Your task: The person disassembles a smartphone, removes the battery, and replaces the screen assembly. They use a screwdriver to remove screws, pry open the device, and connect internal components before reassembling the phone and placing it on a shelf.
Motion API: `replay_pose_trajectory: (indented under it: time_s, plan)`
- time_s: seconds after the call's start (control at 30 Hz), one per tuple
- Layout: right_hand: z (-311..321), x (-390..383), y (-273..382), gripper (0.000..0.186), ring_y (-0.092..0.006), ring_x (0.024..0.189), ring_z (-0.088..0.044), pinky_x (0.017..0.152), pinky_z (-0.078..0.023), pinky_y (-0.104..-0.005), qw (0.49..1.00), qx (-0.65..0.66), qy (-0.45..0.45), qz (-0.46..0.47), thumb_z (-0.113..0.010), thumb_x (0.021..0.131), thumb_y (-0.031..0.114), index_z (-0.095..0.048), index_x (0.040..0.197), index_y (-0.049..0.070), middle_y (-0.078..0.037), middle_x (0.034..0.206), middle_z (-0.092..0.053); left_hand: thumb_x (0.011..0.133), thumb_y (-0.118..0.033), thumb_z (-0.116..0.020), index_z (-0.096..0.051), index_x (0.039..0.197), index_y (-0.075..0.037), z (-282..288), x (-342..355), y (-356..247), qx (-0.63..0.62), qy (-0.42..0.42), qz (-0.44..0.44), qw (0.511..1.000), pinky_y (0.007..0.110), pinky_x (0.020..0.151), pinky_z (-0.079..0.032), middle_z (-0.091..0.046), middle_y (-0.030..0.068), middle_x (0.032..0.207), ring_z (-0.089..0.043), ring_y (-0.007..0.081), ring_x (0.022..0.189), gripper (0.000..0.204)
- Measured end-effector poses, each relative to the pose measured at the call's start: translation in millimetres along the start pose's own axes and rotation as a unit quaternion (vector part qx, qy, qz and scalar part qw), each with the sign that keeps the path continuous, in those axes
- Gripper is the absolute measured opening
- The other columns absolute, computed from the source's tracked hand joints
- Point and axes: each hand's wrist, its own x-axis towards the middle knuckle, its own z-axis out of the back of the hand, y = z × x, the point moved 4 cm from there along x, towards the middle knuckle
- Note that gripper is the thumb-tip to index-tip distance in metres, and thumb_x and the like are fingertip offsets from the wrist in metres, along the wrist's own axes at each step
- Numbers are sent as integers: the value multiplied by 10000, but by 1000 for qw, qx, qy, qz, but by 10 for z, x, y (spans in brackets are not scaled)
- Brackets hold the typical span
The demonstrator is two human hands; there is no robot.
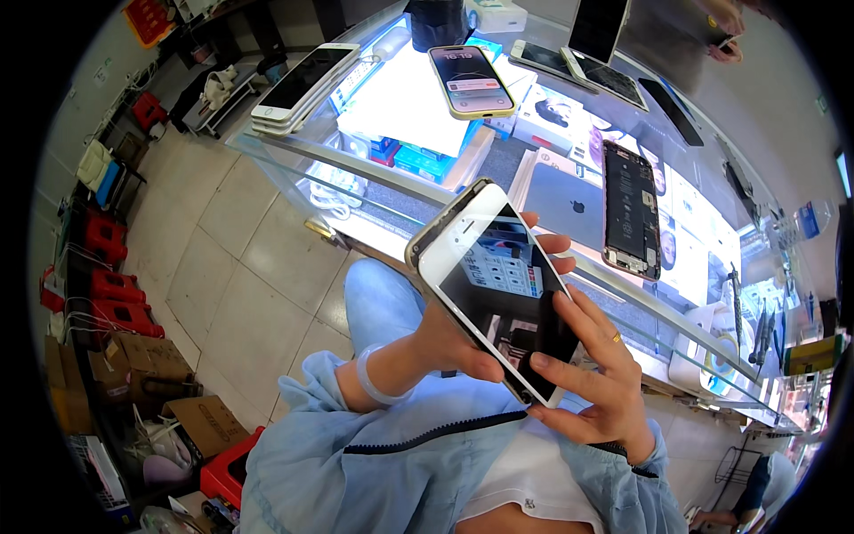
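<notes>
My left hand [449, 351] holds a smartphone [498, 298] from underneath, fingertips curled past its far edge. The phone has a white front, a dark glossy screen with reflections and a worn metallic rim showing behind the upper edge. My right hand [596, 374] grips its lower right end, fingertips on the screen and edge. Beyond it, an opened phone body [630, 209] with exposed innards lies on the glass counter. A lit phone in a yellow case [470, 82], stacked white phones [305, 84] and other phones [605, 76] lie farther back.
The glass display counter [276, 156] holds boxes and cables inside. Tools [761, 334] are at right. Red stools [124, 316] and cardboard boxes [142, 374] line the tiled floor [222, 258] at left. Part of another person [765, 489] shows at lower right, and hands [725, 36] appear at top right, possibly reflected.
</notes>
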Motion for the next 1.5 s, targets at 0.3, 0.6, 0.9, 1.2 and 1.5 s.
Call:
replay_pose_trajectory:
  time_s: [0.3,0.6,0.9,1.2,1.5]
  plan:
    - [9,9,44,486,-465,1213,-394,964,-383,-480,999,-35,33,4,-751,624,211,-652,1097,166,-248,1326,-412,492,-199,-899,-82,1411,-49,44,-13,20,49,28,3,998,409,1013,-395,-350,193,1352,-410,279,1240,1239]
    - [31,-10,97,511,-487,1227,-364,984,-362,-513,997,-45,66,3,-751,638,200,-629,1134,180,-230,1331,-412,488,-234,-901,-109,1394,-36,19,-26,32,121,80,-12,989,355,957,-424,-419,120,1261,-454,224,1168,1220]
    - [43,-62,72,525,-492,1238,-346,980,-367,-521,997,-34,75,3,-764,629,168,-624,1136,183,-228,1344,-401,488,-282,-908,-213,1362,-57,22,-128,130,156,53,1,986,347,973,-401,-381,100,1299,-431,211,1186,1139]
    - [37,-129,54,521,-492,1268,-294,994,-334,-544,996,-33,81,11,-756,630,147,-626,1134,183,-209,1364,-384,507,-229,-899,-163,1364,-39,-54,-128,139,111,80,6,991,385,1027,-367,-389,139,1343,-374,251,1268,1146]
    - [104,-112,85,478,-442,1213,-385,872,-401,-484,990,-125,61,8,-675,608,71,-660,1067,202,-152,1333,-445,540,-299,-866,-51,1425,-48,-159,-130,48,344,109,51,931,383,1065,-296,-266,152,1440,-313,266,1309,1229]
